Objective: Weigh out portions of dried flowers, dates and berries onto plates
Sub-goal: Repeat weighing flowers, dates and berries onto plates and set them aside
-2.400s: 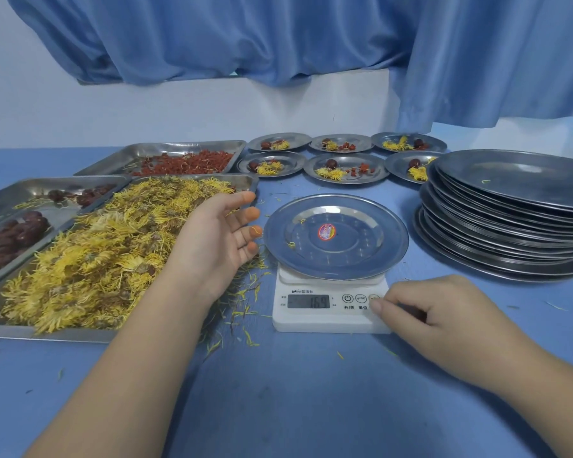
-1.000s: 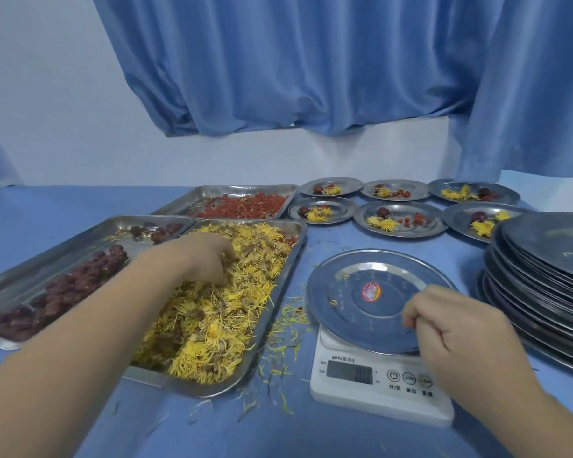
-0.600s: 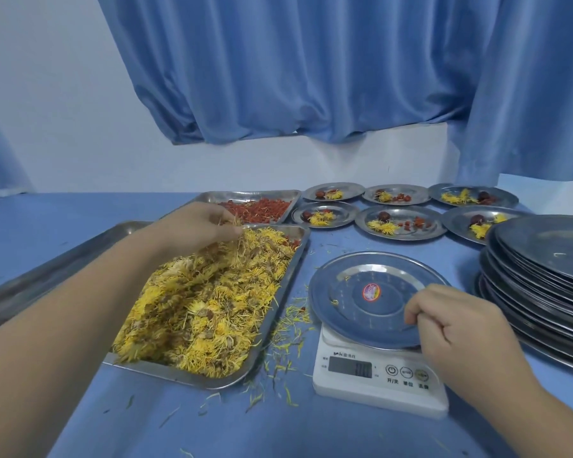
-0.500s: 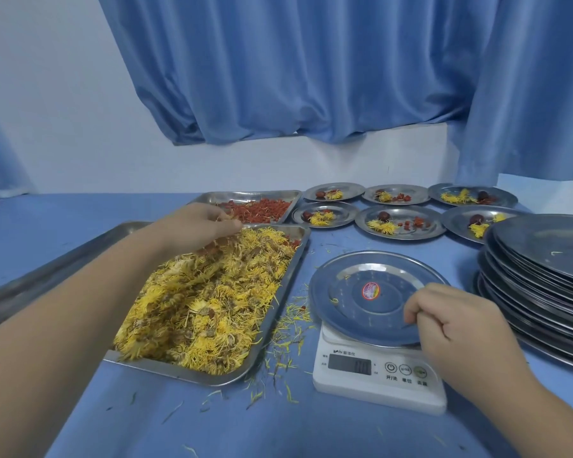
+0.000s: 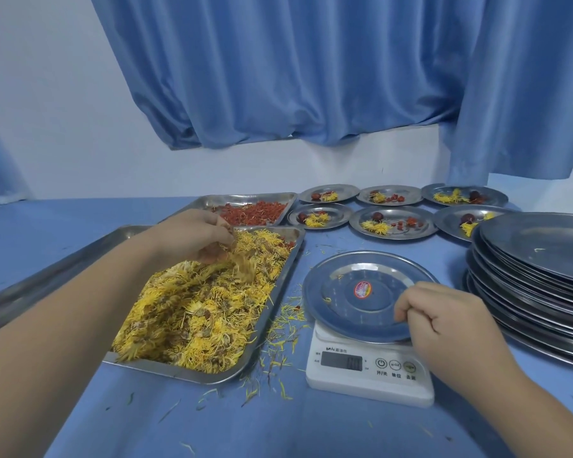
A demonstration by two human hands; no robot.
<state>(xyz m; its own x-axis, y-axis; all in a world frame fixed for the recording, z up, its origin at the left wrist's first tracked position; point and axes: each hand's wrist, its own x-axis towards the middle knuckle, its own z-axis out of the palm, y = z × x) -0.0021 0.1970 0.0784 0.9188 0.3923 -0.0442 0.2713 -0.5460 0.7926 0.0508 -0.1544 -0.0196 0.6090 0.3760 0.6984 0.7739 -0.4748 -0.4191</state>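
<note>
Left of the plate (image 5: pixel 344 315) on the scale (image 5: pixel 369 381), tray (image 5: pixel 192 376) of yellow flowers (image 5: pixel 205 312)

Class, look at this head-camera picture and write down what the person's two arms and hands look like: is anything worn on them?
Both arms are bare as far as the picture shows: no sleeve reaches the left forearm or the right forearm. The left hand and the right hand wear no gloves, and no ring, watch or bracelet shows.
</note>
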